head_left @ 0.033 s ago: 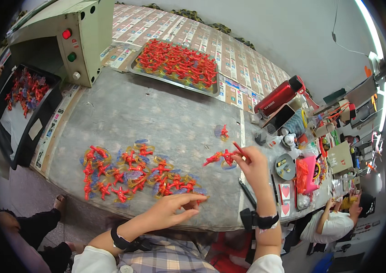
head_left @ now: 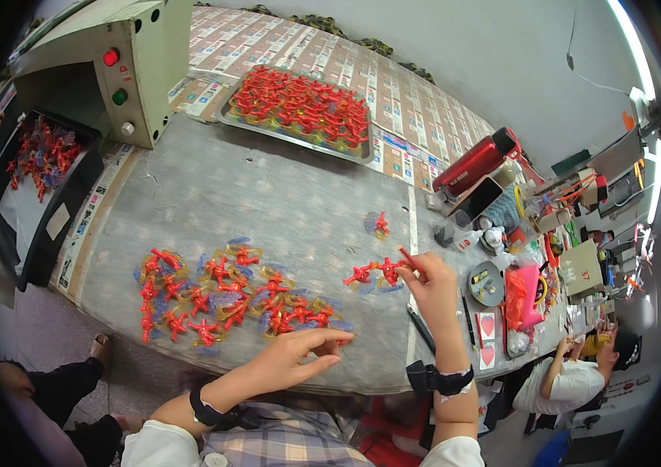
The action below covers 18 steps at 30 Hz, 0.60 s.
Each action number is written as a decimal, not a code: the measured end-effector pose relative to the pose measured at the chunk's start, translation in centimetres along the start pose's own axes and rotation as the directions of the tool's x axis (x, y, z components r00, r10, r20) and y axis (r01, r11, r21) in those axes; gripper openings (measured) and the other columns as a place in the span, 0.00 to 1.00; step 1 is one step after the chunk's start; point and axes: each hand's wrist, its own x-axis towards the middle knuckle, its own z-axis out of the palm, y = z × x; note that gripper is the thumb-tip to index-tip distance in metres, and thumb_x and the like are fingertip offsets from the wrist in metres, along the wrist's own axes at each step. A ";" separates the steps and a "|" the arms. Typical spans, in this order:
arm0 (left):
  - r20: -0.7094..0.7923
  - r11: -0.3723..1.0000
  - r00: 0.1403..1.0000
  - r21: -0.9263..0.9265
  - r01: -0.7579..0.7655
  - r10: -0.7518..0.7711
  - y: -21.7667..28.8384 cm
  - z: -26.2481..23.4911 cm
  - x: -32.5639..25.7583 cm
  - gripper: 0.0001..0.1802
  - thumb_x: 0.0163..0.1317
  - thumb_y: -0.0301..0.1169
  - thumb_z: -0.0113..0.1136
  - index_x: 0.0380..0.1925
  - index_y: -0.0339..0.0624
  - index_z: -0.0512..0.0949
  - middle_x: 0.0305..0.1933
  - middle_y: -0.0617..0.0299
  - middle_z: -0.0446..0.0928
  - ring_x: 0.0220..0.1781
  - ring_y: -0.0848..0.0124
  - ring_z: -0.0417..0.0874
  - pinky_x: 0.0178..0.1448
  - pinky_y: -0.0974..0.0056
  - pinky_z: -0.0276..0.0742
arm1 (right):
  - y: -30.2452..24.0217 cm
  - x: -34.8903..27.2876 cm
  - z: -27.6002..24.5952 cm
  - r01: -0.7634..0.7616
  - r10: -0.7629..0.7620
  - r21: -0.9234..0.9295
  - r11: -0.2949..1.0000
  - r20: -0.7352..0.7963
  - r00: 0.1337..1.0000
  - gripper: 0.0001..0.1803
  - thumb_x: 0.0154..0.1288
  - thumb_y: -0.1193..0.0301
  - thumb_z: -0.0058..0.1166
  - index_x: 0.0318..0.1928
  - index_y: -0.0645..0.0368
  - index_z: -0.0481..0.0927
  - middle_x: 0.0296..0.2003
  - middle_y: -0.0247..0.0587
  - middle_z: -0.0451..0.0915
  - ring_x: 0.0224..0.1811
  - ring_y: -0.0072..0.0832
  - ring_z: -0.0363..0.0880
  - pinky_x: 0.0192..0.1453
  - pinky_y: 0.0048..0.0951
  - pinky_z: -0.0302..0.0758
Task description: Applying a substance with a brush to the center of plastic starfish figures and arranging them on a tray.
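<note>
Centre right, the right hand pinches a slim red rod; the left hand gapes, fingers empty. Red plastic figures fill a metal tray; loose figures remain outside.

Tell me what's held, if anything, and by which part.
The right hand seems to pinch a slim red stick just behind its exposed end; the left hand appears empty.

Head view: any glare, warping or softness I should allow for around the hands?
In the head view, the strip light at upper right burns out to white; in the head view, the fisheye bows the table's near edge and the picture's rim goes black; in the head view, the right hand reads clearly, but fine detail on the red pieces beside it is soft.
</note>
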 end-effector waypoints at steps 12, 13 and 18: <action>0.024 0.998 0.998 -0.001 0.059 -0.059 0.3 0.8 0.8 0.23 0.60 0.29 0.59 0.57 0.43 0.70 0.44 0.59 0.77 0.47 0.71 0.80 0.53 0.65 0.75 | 2.8 -2.4 -2.3 -0.104 0.099 -0.023 0.994 -0.141 0.985 0.09 0.52 0.69 0.63 0.33 0.58 0.81 0.25 0.38 0.76 0.20 0.27 0.70 0.24 0.27 0.64; 0.028 0.998 0.997 0.005 0.066 -0.066 0.1 0.8 0.7 0.25 0.60 0.29 0.60 0.58 0.43 0.68 0.46 0.58 0.77 0.48 0.70 0.80 0.54 0.64 0.75 | 1.6 -2.9 -2.9 -0.117 0.125 0.063 0.991 -0.127 0.984 0.09 0.52 0.70 0.63 0.34 0.58 0.82 0.24 0.37 0.75 0.18 0.24 0.67 0.23 0.25 0.62; -0.085 0.992 0.996 -0.128 0.021 -0.032 0.8 1.6 0.8 0.40 0.56 0.30 0.65 0.66 0.44 0.54 0.55 0.54 0.72 0.55 0.65 0.76 0.59 0.62 0.72 | -2.0 -7.8 0.7 -0.253 0.275 0.658 0.709 0.071 0.959 0.08 0.52 0.77 0.64 0.34 0.62 0.82 0.24 0.26 0.73 0.20 0.11 0.59 0.23 0.17 0.54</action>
